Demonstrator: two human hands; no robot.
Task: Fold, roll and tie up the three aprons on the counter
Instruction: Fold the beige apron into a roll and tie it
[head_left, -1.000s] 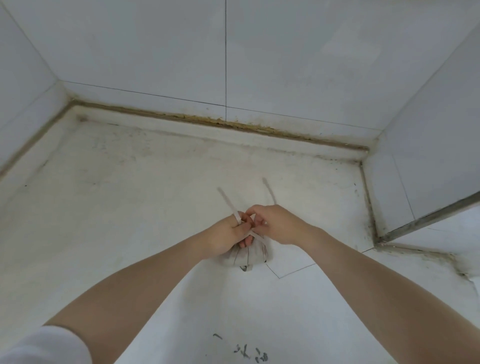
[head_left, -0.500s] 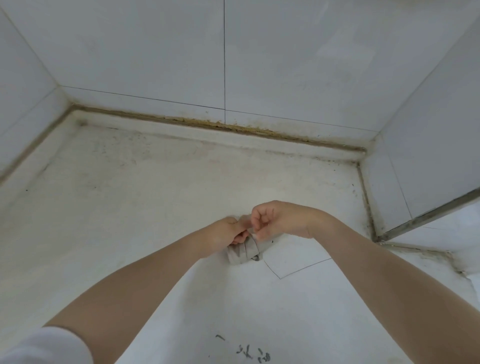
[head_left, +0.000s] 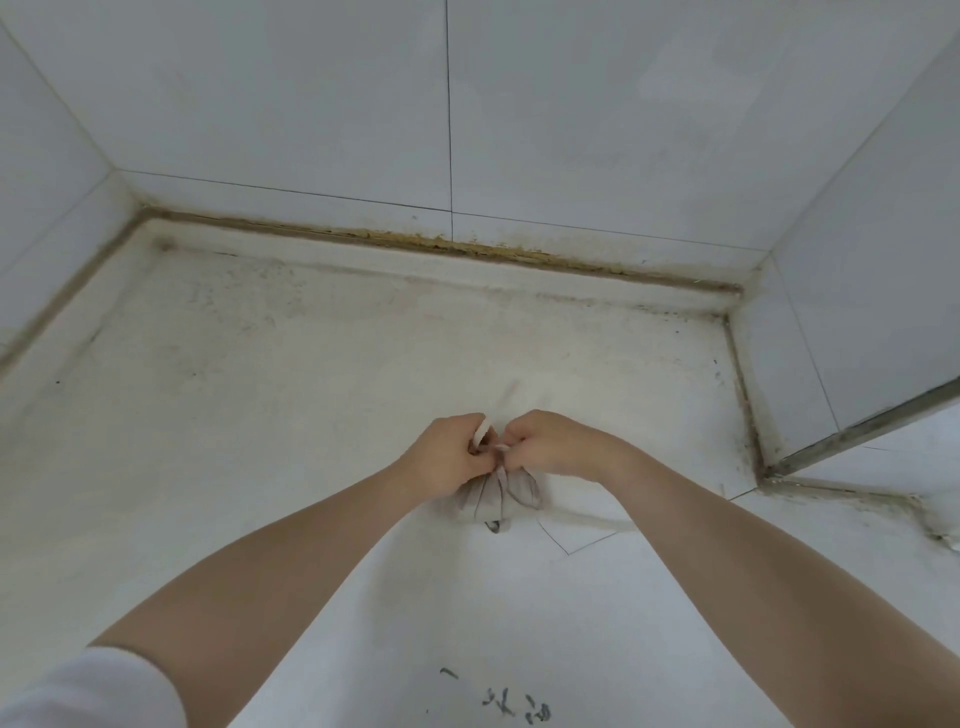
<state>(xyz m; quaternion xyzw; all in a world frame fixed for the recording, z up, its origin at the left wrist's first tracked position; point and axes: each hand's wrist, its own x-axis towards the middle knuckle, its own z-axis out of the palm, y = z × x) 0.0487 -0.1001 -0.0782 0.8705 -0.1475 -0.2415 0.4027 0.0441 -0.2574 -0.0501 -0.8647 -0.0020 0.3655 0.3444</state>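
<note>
- While both hands work at the knot, the left hand (head_left: 451, 456) is curled tight around one end of the white tie strap (head_left: 481, 432), which pokes up out of its fist.
- Just right of it, almost knuckle to knuckle, the right hand (head_left: 551, 445) is curled too and seems to pinch the other end; the strap there is mostly hidden by the fingers, so that grip is a judgement.
- The rolled apron (head_left: 498, 494), a pale grey bundle with darker lines, sits directly beneath both hands on the surface (head_left: 291, 395), its near end showing below the wrists.
- Only this one apron is in view; where the other two lie cannot be told.
- Risk: if the ends are pulled unevenly, the knot could cinch off-centre and the roll could splay open at its loose end.
- Risk: the strap looks thin and smooth, so a slack first tie might slip once the hands let go.
- Risk: lifting while tightening could let the inner layers telescope out.
- The surface is a stained whitish slab, grimy towards the back, with dark scribbled marks (head_left: 514, 709) nearer than the hands.
- White wall tiles (head_left: 597, 114) enclose it on three sides, with a brownish dirty seam (head_left: 467, 249) beyond the hands.
- Far right of the right hand, a metal-edged ledge (head_left: 872, 431) juts in.
</note>
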